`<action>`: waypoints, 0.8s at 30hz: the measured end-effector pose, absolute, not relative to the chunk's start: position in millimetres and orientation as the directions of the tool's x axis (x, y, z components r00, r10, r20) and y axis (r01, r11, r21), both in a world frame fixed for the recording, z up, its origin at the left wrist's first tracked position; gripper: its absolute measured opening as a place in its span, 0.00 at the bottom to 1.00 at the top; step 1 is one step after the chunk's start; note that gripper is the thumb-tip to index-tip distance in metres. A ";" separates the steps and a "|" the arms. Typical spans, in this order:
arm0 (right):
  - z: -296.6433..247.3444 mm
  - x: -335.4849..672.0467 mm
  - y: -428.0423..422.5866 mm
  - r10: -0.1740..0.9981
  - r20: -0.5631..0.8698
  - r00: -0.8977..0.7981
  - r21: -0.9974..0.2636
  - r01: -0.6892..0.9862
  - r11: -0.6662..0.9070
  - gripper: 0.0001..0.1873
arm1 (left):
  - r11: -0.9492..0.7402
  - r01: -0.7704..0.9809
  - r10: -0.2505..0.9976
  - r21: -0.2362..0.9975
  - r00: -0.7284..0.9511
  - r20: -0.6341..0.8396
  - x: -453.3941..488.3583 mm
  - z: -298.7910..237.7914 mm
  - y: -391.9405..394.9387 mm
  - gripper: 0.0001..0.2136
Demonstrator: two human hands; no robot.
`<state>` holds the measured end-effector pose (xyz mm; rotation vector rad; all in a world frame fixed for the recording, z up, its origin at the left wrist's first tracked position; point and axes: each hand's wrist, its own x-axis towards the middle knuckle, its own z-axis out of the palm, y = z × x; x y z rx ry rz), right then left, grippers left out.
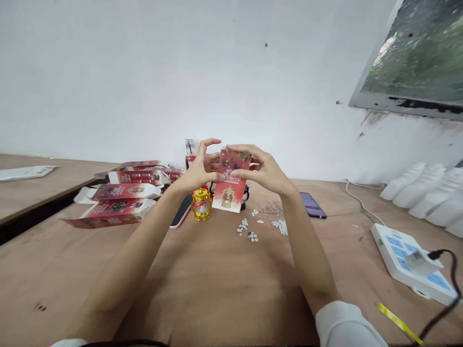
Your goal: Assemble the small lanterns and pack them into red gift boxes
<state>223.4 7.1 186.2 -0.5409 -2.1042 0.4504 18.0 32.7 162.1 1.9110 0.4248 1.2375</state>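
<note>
A red Christmas-print cardboard box (231,185) with a lantern picture is held upright above the table. My left hand (202,168) grips its left edge, thumb on the front and index finger raised and curved. My right hand (262,168) clasps the right side, thumb across the front and fingers over the top and behind. Just left of the box stands a small gold lantern (201,205). A dark lantern (245,196) is partly hidden behind the box. Small round button cells (253,236) and white bits lie on the table in front.
Unfolded red boxes (119,205) are piled at left, beside a phone (181,212). Another phone (313,205), bent metal wires (274,208) and a power strip (410,260) with a cable lie at right. White plastic pieces (430,195) line the wall; a yellow strip (400,323) lies near front right.
</note>
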 end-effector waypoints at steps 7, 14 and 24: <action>174.8 253.8 56.9 0.532 0.827 -0.183 -0.399 0.476 0.784 0.47 | -0.643 -0.041 0.755 0.765 0.137 0.641 -32.3 197.0 28.0 0.20; 116.5 266.4 143.5 0.588 0.792 0.164 -0.561 0.577 0.594 0.39 | -0.745 0.100 0.629 0.659 -0.224 0.745 -105.5 217.0 -6.2 0.12; 91.3 220.8 222.9 0.838 0.542 0.058 -0.672 0.630 0.390 0.40 | -0.703 0.273 0.596 0.657 -0.279 0.753 -118.7 210.4 -12.0 0.10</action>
